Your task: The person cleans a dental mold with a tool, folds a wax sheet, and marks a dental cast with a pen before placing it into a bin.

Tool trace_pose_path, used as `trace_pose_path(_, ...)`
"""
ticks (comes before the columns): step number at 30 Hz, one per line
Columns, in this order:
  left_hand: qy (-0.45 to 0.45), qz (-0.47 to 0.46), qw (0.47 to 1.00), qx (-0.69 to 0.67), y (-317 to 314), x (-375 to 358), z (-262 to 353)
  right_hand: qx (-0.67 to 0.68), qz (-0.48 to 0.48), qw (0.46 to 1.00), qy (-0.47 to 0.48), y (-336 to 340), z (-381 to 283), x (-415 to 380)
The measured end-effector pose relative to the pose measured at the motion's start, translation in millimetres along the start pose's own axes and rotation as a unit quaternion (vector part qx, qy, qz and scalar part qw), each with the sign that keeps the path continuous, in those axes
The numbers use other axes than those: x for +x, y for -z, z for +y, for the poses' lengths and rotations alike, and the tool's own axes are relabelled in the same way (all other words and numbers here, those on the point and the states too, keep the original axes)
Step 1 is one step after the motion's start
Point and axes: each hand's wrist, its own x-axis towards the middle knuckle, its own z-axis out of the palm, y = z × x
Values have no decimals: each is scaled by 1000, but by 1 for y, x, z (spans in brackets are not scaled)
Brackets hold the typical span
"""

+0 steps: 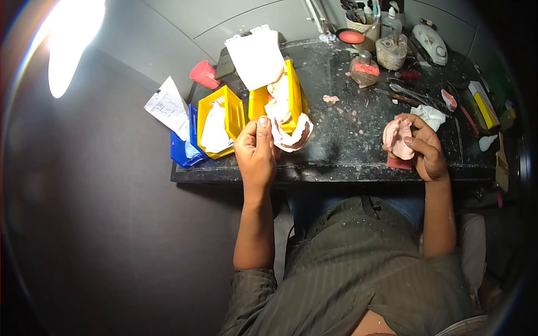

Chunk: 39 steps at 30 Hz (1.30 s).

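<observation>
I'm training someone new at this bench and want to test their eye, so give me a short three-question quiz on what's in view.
1. Multiple choice: The left hand holds a piece shaped like:
a) a straight rod
b) a horseshoe
c) a ball

2. True or false: The right hand holds a pale pink cast.

3. Fill in the blank: The bin farthest to the left is ____ in colour.

Key: 1. b; 2. true; 3. blue
</observation>
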Motion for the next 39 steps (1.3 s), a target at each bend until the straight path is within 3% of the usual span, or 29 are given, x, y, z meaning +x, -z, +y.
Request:
trace_pose_path(2,112,-24,992,-49,-3,-7,-2,-5,-7,1000,5,-1,-1,0)
trace_pose_path(7,161,-23,985,-64,-27,-20,-12,-4,-1,1000,-21,-3,-1,-2)
trace_pose_path(12,178,-114,976,47,-52,-31,-22,-22,-5,999,-46,-4,-5,-5)
trace_pose_path(16,101,-167,963,185,-70,-35,-32,-53,-24,997,-42,-1,-3,-4)
trace_pose_path(20,49,-164,967,191,-82,-33,-32,-54,-41,997,-34,-3,-5,-4)
trace_pose_path(22,-5,-155,923,352,-88,-32,-22,-60,-42,997,-29,-3,-4,-4)
trace_pose_path(24,-56,-125,891,432,-91,-34,-18,-26,-61,998,-19,-1,-1,-4)
trace_pose_path(26,-54,-82,920,378,-91,-35,-20,-9,-65,998,-10,2,3,-3)
trace_pose_path(28,-103,-85,911,391,-87,-38,-12,-23,-55,998,-4,1,4,-1)
trace_pose_path(30,-60,-119,964,230,-97,-47,-6,-13,-54,998,-12,-4,6,6)
trace_pose_path(32,-32,-171,976,133,-109,-55,-3,11,-65,998,8,-24,3,12)
trace_pose_path(33,-29,-180,980,83,-113,-54,-9,-13,-63,998,12,-37,-1,15)
trace_pose_path(34,-92,-171,980,41,-118,-46,-19,-35,-62,997,16,-48,-3,19)
trace_pose_path(37,-96,-145,981,82,-122,-37,-23,-293,-5,941,169,-61,-3,39)
trace_pose_path(38,-30,-137,990,19,-123,-32,-36,-365,23,906,211,-62,-5,43)
trace_pose_path(39,36,-128,990,-44,-125,-28,-47,-365,24,906,213,-60,-6,45)
